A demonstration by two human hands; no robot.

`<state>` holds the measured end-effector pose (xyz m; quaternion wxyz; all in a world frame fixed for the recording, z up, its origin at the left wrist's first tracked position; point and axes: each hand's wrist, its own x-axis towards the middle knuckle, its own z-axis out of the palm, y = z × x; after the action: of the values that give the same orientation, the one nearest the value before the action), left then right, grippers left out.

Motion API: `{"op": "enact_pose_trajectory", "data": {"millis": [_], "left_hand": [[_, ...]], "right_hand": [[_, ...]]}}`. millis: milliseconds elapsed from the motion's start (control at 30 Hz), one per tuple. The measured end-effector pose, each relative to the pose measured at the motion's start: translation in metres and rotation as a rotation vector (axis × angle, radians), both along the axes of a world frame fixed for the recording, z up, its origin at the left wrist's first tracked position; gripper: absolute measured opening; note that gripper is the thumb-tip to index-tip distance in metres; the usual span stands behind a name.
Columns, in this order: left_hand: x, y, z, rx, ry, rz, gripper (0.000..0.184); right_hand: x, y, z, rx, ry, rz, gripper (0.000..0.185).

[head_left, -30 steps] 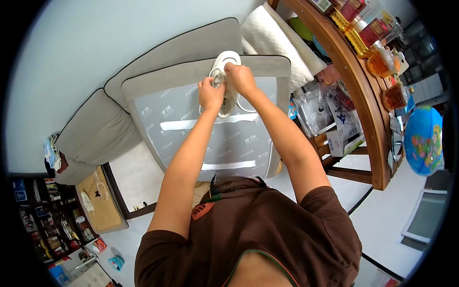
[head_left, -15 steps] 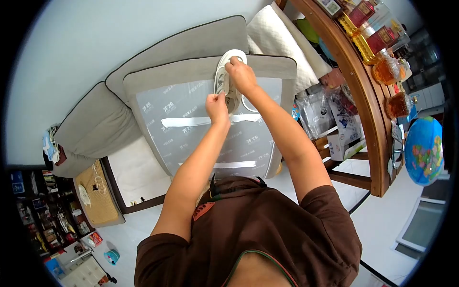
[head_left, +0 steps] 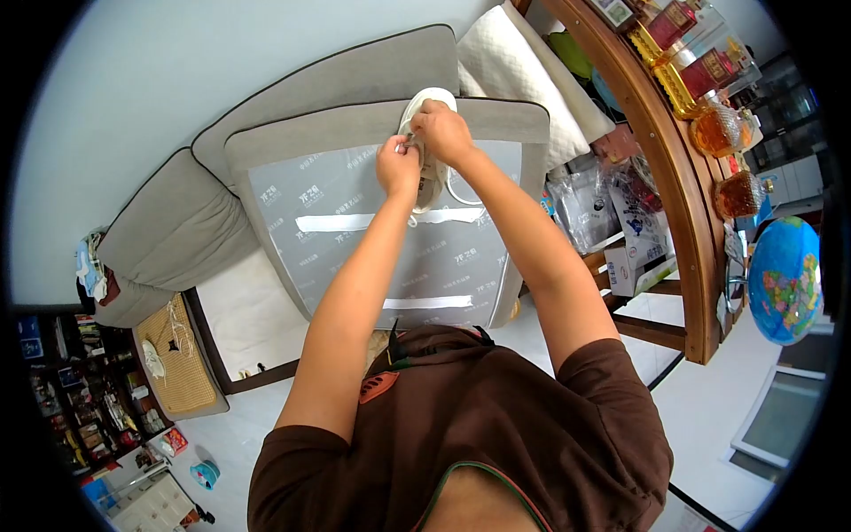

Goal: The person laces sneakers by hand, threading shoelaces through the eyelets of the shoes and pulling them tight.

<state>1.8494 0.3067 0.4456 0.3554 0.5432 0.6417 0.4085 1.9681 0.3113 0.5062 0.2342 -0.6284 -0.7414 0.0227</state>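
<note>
A white shoe [head_left: 429,190] lies on a grey cushion [head_left: 310,191], its toe toward the backrest. Over the shoe's left side, my left hand [head_left: 398,166] is closed, with thumb and fingers pinched near the laces. My right hand [head_left: 441,133] is closed over the front part of the shoe, just right of and above my left hand. What its fingertips pinch is too small to make out. A white lace loop [head_left: 461,197] rests on the cushion at the shoe's right side.
To the right stands a wooden table [head_left: 651,115] with bottles [head_left: 716,133] and a globe [head_left: 784,279]. A rolled white mat [head_left: 523,84] leans behind the cushion. Plastic bags [head_left: 581,208] lie beneath the table. Shelves [head_left: 89,390] are at the lower left.
My left hand has moved up along the shoe from its heel half, close to my right hand. My right hand has shifted slightly left.
</note>
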Motion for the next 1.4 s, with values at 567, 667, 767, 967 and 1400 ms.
{"op": "enact_pose_trajectory", "data": {"millis": [567, 667, 767, 967, 1400], "left_hand": [[0.008, 0.007, 0.018, 0.128, 0.297, -0.117, 0.014], [0.007, 0.004, 0.016, 0.156, 0.333, -0.148, 0.015], [0.007, 0.002, 0.013, 0.193, 0.324, -0.159, 0.013], [-0.013, 0.013, 0.000, 0.316, 0.226, -0.308, 0.010], [-0.067, 0.007, -0.022, 0.028, -0.073, -0.426, 0.016]], "right_hand": [[-0.002, 0.002, -0.017, 0.017, 0.119, -0.088, 0.009], [-0.005, -0.006, -0.014, 0.066, 0.072, -0.069, 0.009], [-0.003, -0.009, -0.018, 0.136, 0.068, -0.039, 0.011], [0.000, -0.021, -0.015, 0.135, 0.092, 0.030, 0.030], [-0.005, -0.028, -0.030, 0.209, 0.125, -0.042, 0.047]]}}
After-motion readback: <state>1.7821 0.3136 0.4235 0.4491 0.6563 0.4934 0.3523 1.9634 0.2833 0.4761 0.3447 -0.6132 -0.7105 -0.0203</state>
